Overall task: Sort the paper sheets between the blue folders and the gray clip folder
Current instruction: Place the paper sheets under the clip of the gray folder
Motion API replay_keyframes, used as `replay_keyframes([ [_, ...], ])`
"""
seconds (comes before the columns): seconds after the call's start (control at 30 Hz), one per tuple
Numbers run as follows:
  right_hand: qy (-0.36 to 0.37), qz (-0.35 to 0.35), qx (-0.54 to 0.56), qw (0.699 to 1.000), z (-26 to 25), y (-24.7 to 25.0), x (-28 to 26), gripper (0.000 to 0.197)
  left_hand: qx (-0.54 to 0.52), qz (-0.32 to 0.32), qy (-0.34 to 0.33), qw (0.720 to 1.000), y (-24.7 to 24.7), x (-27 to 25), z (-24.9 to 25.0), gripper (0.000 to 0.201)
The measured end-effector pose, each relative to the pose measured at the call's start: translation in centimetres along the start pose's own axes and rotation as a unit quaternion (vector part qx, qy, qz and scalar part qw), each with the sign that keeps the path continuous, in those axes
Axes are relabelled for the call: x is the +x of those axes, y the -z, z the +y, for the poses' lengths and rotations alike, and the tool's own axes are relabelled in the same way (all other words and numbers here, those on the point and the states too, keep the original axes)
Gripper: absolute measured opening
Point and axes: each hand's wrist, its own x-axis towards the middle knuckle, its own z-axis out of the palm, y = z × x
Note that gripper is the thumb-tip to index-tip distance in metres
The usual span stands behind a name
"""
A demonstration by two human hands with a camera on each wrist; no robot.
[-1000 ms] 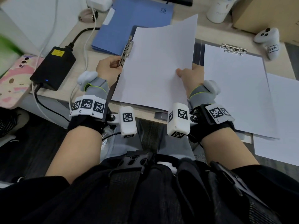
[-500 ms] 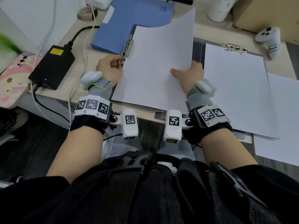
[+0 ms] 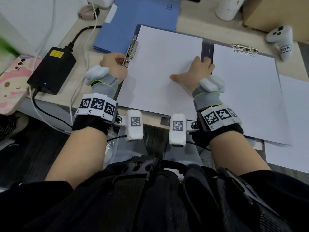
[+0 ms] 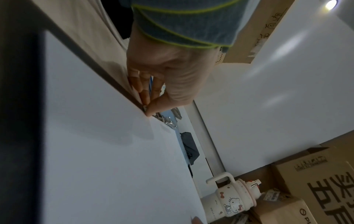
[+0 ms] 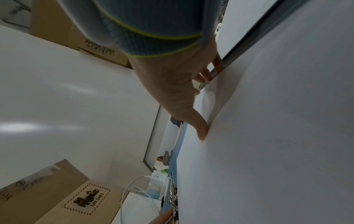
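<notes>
A white sheet (image 3: 160, 67) (image 4: 95, 151) (image 5: 277, 136) lies flat on the left half of the open gray clip folder (image 3: 207, 49). My left hand (image 3: 115, 64) (image 4: 166, 84) pinches the side metal clip (image 3: 131, 51) (image 4: 164, 119) at the sheet's left edge. On the sheet's right side rests my right hand (image 3: 194, 72) (image 5: 178, 91), thumb flat on the paper, fingertips at the edge by the spine. The folder's right half holds paper (image 3: 245, 97) under a top clip (image 3: 245, 49). A blue folder (image 3: 138, 22) lies behind.
Loose sheets (image 3: 294, 123) lie at the right. A black power adapter (image 3: 51, 69) with cables and a pink phone case (image 3: 11, 84) sit at the left. Behind are a white controller (image 3: 280, 39), a white bottle (image 3: 227, 7) and a cardboard box (image 3: 275, 14).
The sheet, earlier raised and tilted, now lies flat on the folder's left half. My right hand slid to its right edge and spread out. The left hand stayed on the clip.
</notes>
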Motion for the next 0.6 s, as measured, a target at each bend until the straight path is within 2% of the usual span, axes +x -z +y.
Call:
replay_keyframes([
  [0.07,0.014,-0.029,-0.026,0.999,0.0,0.0,0.3,0.083,-0.002,-0.01,0.001,1.0,0.0,0.3,0.5,0.05],
  [0.13,0.025,-0.046,-0.028,0.998,0.0,0.1,0.6,0.079,0.016,-0.016,-0.005,1.0,0.0,0.5,0.9,0.054],
  [0.3,0.028,-0.062,-0.033,0.997,0.0,0.7,0.9,0.084,0.054,-0.033,-0.022,0.998,-0.1,0.9,1.8,0.053],
  [0.47,0.025,-0.063,-0.031,0.997,-0.1,1.1,1.1,0.086,0.071,-0.037,-0.027,0.996,-0.5,1.8,2.4,0.032],
  [0.6,0.029,-0.062,-0.043,0.997,0.0,0.8,1.2,0.087,0.143,-0.033,-0.027,0.989,-1.0,2.8,2.8,0.045],
])
